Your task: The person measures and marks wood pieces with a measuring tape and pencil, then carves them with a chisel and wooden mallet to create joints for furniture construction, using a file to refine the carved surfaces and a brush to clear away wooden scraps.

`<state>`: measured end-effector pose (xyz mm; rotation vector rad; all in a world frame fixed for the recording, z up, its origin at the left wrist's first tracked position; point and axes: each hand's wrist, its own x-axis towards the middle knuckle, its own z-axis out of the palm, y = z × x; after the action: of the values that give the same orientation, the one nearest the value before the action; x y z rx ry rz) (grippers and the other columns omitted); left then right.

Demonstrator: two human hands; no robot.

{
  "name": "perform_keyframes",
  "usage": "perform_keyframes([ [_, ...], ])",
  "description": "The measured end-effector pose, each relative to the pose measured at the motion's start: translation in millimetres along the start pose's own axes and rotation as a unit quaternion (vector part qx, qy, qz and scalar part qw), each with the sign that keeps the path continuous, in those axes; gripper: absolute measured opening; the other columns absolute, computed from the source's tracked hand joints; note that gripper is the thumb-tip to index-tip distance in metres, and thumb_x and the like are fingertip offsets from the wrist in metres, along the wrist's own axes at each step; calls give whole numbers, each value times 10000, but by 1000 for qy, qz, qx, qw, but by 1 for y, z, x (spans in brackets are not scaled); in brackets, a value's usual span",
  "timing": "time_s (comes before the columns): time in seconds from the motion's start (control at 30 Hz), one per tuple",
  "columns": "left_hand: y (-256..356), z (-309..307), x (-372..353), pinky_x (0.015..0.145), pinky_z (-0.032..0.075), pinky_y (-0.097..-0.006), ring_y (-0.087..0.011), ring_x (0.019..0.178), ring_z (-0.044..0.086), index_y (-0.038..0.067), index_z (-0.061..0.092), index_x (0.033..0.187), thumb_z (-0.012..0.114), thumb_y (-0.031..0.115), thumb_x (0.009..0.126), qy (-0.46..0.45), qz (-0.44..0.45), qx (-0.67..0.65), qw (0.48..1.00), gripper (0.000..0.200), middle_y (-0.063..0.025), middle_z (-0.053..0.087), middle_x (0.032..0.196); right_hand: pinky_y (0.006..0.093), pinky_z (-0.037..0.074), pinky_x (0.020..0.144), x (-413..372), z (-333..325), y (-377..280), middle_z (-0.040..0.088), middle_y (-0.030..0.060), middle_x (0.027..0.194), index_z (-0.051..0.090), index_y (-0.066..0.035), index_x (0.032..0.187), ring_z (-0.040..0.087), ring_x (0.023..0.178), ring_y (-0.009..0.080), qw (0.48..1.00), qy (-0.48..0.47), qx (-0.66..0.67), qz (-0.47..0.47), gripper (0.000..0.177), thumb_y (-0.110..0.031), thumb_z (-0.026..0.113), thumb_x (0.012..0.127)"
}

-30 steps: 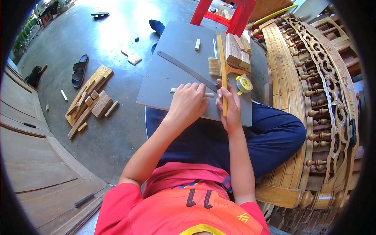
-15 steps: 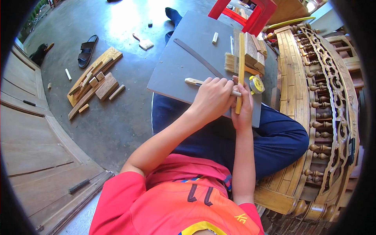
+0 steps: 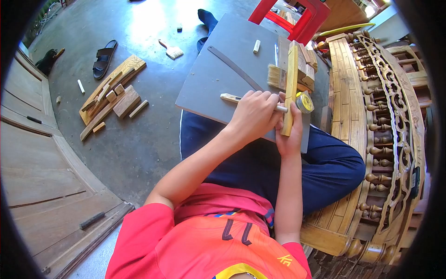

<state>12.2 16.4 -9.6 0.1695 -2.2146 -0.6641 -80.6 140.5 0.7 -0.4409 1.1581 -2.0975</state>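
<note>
"Wooden strip (image 3: pixel 291 76), pictured where?"

"Over the grey board (image 3: pixel 204 83) near its right edge, beside a tape measure (image 3: pixel 305 102). The right hand (image 3: pixel 291 136) gripped its near end; the left hand (image 3: pixel 255 111) was closed around a pale rod (image 3: pixel 281 109), its tip at or close by the strip. Whether the light wooden piece (image 3: pixel 230 97) on the left hand's other side belonged to it, one could not tell."

"What made for good handling?"

"In my judgement, a firm strip, fingertips clear of the rod's tip, and small, even pressure."

"What had changed from half a second earlier?"

"The strip had turned, showing a broader side and leaning farther right; the rod had barely moved."
</note>
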Motion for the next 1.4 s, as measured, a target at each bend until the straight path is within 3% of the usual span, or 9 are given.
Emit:
perform_keyframes([
  [0.6,-7,-2,0,706,492,-479,-376,748,647,60,560,875,712,207,958,33,-7,-29,999,228,-137,628,791,216,392,606,0,-3,3,546,5,905,552,52,1462,466,671,60,999,-8,-27,-17,469,-279,562,1130],
  [0.7,-10,0,-1,680,494,-480,-379,724,647,60,556,877,717,214,963,51,0,-32,998,238,-139,622,776,208,396,604,-2,-4,5,555,-4,917,568,31,1441,481,687,53,996,-1,-82,-44,429,-253,581,1119],
  [0.9,-14,4,2,700,521,-481,-374,755,676,58,567,915,717,225,976,75,-5,-24,997,233,-139,632,790,206,418,602,-24,13,-10,568,-1,978,540,-43,1473,496,679,59,945,97,-268,-158,413,-248,579,1116],
  [1.1,-13,7,6,714,533,-484,-369,793,694,48,573,960,739,232,960,73,-38,-16,996,247,-138,652,832,254,447,570,-63,34,-33,536,51,1137,420,-58,1571,510,665,75,919,115,-212,-311,501,-275,536,1136],
  [1.13,-12,8,6,716,534,-485,-370,793,694,48,573,960,739,228,960,81,-38,-21,996,245,-139,653,831,253,443,576,-68,27,-25,520,60,1158,423,-58,1566,503,671,68,924,111,-206,-303,491,-265,541,1137],
  [1.2,-14,9,5,719,536,-486,-373,793,695,47,573,961,738,220,958,93,-35,-26,995,240,-142,654,829,253,436,572,-82,1,-14,519,56,1121,438,-59,1549,492,676,56,895,72,-394,-196,474,-248,559,1131],
  [1.3,-16,10,6,721,536,-487,-378,794,697,47,574,959,731,211,963,97,-42,-28,994,227,-149,657,828,240,413,566,-95,11,-43,508,27,1049,475,-65,1512,470,691,18,846,22,-525,-90,442,-216,599,1116],
  [1.37,-16,8,6,718,536,-487,-386,799,698,46,572,959,726,207,966,100,-44,-26,994,223,-155,659,826,233,404,559,-102,25,-64,508,20,1033,485,-69,1515,465,682,15,900,72,-423,-75,445,-211,608,1111],
  [1.4,-15,7,6,716,535,-487,-389,802,699,46,571,960,723,205,968,102,-44,-26,993,221,-158,660,825,223,387,547,-102,22,-69,503,22,1035,459,-80,1545,449,658,21,917,92,-371,-117,473,-255,585,1124],
])
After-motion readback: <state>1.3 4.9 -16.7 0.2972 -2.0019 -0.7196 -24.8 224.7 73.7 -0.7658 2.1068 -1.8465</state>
